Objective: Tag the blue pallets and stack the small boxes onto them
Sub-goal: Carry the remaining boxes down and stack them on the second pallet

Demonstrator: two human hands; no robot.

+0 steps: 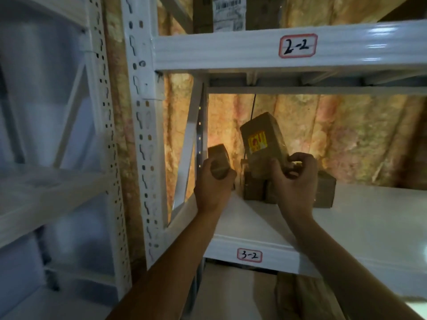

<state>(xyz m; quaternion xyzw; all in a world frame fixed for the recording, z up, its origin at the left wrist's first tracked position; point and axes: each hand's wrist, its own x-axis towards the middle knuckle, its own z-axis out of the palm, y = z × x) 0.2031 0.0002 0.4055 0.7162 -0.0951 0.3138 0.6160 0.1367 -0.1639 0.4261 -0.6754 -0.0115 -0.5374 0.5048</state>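
My left hand (213, 188) grips a small brown cardboard box (218, 162) at the left end of the white shelf marked 3-2 (369, 218). My right hand (294, 181) holds a second small brown box (263, 139) with a yellow and red label, tilted up on end above the shelf. Under it, more small brown boxes (254, 188) stand on the shelf at its back left, partly hidden by my right hand. No blue pallet is in view.
A white rack upright (141, 135) stands just left of my left hand. The beam marked 2-2 (298, 46) runs overhead. Plastic-wrapped insulation (346, 135) lines the wall behind. Another white rack (46, 192) is at the left.
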